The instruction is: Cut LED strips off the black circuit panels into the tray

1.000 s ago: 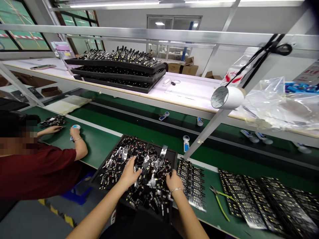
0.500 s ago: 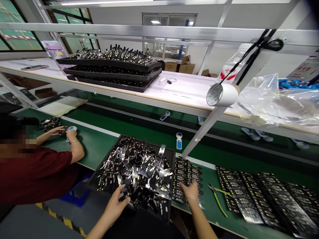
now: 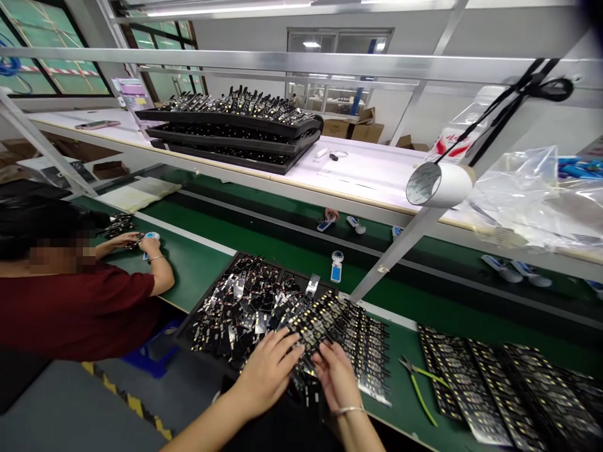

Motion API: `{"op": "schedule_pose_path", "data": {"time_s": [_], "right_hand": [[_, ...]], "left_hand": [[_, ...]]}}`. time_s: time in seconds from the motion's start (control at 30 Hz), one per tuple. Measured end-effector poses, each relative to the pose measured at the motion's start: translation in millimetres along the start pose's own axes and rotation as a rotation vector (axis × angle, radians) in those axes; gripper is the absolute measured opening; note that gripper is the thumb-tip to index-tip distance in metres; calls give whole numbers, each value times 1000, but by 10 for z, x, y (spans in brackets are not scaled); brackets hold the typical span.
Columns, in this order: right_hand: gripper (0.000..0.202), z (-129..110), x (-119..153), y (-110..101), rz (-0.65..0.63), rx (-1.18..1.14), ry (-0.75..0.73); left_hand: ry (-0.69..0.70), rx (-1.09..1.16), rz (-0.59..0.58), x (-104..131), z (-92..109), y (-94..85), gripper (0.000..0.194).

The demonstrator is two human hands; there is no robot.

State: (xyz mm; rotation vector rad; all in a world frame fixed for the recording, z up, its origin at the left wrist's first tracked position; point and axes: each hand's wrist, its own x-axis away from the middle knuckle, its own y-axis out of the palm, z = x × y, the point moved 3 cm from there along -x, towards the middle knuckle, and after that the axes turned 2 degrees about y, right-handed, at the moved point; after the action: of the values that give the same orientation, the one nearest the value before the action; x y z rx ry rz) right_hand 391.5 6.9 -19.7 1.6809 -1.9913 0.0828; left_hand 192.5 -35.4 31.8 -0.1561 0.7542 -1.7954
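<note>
A black circuit board panel [image 3: 315, 321] with rows of small yellow squares is tilted between my two hands above the tray. My left hand [image 3: 269, 370] has its fingers along the panel's left edge. The curled fingers of my right hand [image 3: 335, 375] grip its lower right part; their tips are partly hidden. Below lies the black tray [image 3: 200, 309], heaped with loose small circuit boards [image 3: 242, 298]. More panels [image 3: 370, 351] lie flat just right of the tray. Green-handled cutting pliers [image 3: 419, 386] rest on the bench, handles spread, apart from my hands.
Overlapping panels [image 3: 480, 383] cover the bench at right. A slanted metal post [image 3: 386, 267] stands beyond the tray. Blue-and-white handheld devices [image 3: 336, 267] lie on the green belt. At left, a co-worker in a red sleeve [image 3: 127, 292] holds one. Stacked trays [image 3: 226, 157] sit on the shelf.
My right hand has lifted a panel from the pile beside the tray and moved left with it. My left hand, open before, has come to the panel. The view has turned slightly left.
</note>
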Motion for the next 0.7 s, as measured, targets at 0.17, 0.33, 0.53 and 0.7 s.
{"op": "schedule_pose_path", "data": {"time_s": [0.17,0.33,0.53,0.7], "right_hand": [[56,66,366,418,-350,-202,374],[58,353,445,490,-371,-109,422],[50,452,367,451,-288,5,197],[51,495,447,355,-331,334,150]], "left_hand": [[-236,200,434,29,-215,-197,32],[-622,921,551,197,-294,-79,39],[-800,1177,442,428,-342,71,46],[-795,1134,301,622,-390,144,53]]}}
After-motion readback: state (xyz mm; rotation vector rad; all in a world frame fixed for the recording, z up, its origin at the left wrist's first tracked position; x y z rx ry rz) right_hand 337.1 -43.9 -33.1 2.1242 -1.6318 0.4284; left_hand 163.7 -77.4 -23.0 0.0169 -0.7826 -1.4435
